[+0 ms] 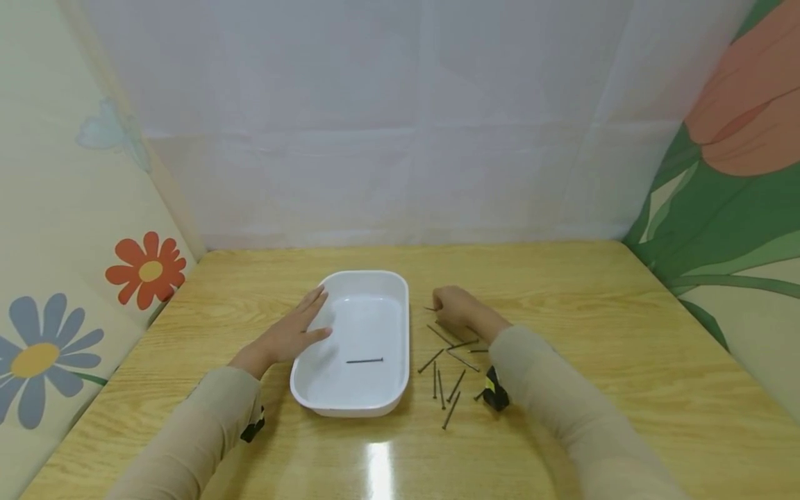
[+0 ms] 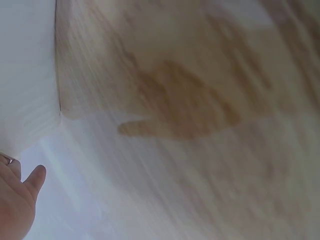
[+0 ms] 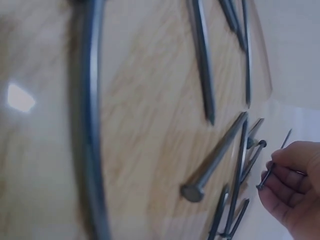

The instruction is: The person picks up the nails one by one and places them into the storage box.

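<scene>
My left hand (image 1: 286,337) lies with straight fingers over the left rim of a white rectangular tray (image 1: 369,323). Inside the tray is a single dark nail (image 1: 365,360). Right of the tray, my right hand (image 1: 460,308) pinches a nail between thumb and fingers; the right wrist view shows this held nail (image 3: 287,138) slanting, its head low and its point up. Several loose nails (image 1: 463,360) are scattered on the table below that hand, some crossing each other. Close to the right wrist camera, one nail (image 3: 200,182) shows its flat round head.
The wooden table (image 1: 537,278) reaches back to a white cloth (image 1: 412,173). Flower-patterned panels (image 1: 56,208) stand along the left and right sides. Black wrist camera mounts (image 1: 496,390) hang under both sleeves, the right one close over the nails.
</scene>
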### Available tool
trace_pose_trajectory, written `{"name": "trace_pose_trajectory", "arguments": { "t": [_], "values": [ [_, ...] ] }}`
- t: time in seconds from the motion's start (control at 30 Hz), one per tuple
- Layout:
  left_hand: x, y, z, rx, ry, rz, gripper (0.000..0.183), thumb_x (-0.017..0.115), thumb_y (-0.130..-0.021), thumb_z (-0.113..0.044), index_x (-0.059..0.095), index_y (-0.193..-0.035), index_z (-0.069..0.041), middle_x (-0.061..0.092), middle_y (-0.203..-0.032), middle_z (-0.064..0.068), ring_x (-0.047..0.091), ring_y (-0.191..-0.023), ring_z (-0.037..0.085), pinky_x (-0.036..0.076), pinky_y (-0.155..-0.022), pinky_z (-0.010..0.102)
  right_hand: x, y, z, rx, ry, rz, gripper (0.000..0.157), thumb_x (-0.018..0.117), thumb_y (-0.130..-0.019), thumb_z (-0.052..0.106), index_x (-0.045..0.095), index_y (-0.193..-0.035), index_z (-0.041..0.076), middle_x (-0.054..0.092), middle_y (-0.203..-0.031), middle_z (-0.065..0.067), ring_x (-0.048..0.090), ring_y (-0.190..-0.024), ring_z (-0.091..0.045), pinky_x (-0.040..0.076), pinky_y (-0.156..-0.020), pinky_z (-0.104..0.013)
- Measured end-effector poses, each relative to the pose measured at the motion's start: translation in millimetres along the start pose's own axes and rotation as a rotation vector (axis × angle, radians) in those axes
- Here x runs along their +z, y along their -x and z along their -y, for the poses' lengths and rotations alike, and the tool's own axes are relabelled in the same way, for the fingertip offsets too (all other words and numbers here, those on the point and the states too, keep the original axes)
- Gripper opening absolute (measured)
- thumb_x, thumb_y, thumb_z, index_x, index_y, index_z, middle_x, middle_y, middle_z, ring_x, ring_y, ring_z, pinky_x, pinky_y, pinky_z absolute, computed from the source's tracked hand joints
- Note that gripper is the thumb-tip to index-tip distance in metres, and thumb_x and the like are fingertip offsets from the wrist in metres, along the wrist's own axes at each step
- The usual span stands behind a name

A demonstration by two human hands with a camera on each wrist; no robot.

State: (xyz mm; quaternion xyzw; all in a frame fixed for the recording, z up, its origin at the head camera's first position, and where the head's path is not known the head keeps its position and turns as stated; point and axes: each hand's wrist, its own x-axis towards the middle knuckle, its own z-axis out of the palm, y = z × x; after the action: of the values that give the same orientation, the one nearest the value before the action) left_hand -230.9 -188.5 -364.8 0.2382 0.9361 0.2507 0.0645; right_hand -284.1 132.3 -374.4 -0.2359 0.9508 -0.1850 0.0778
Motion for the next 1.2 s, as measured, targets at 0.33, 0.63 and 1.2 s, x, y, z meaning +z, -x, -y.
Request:
{"name": "trace_pose_trajectory", "arguments": {
  "t": [0.33, 0.63, 1.2],
  "values": [
    [1.1, 0.0, 3.1, -0.005, 0.004, -0.004, 0.067, 0.045, -0.089, -0.033, 0.009, -0.139, -0.006, -0.002, -0.144, 0.009, 0.000, -0.128, 0.030, 0.011, -0.098, 0.052, -3.0, 4, 8, -0.050, -0.124, -0.091, 0.006, 0.054, -0.074, -0.002, 0.055, -0.077, 0.003, 0.055, -0.075, -0.005, 0.052, -0.073, -0.020, 0.045, -0.065, -0.030],
    [1.2, -0.7, 4.0, 0.001, 0.009, 0.005, 0.067, 0.044, -0.089, -0.034, 0.008, -0.139, -0.005, -0.002, -0.144, 0.009, 0.000, -0.128, 0.031, 0.011, -0.098, 0.052, -9.5, 9, 15, -0.055, -0.233, -0.102, 0.008, 0.053, -0.078, -0.002, 0.055, -0.085, -0.001, 0.056, -0.080, -0.007, 0.053, -0.077, -0.020, 0.046, -0.069, -0.029],
    [0.5, -1.3, 2.9, -0.003, 0.012, 0.020, 0.067, 0.043, -0.090, -0.033, 0.007, -0.139, -0.005, -0.003, -0.144, 0.009, -0.001, -0.128, 0.031, 0.012, -0.097, 0.053, -14.9, 4, 41, -0.148, -0.345, -0.173, 0.006, 0.055, -0.079, 0.002, 0.056, -0.084, 0.001, 0.056, -0.077, -0.004, 0.051, -0.071, -0.015, 0.045, -0.063, -0.024]
  ]
}}
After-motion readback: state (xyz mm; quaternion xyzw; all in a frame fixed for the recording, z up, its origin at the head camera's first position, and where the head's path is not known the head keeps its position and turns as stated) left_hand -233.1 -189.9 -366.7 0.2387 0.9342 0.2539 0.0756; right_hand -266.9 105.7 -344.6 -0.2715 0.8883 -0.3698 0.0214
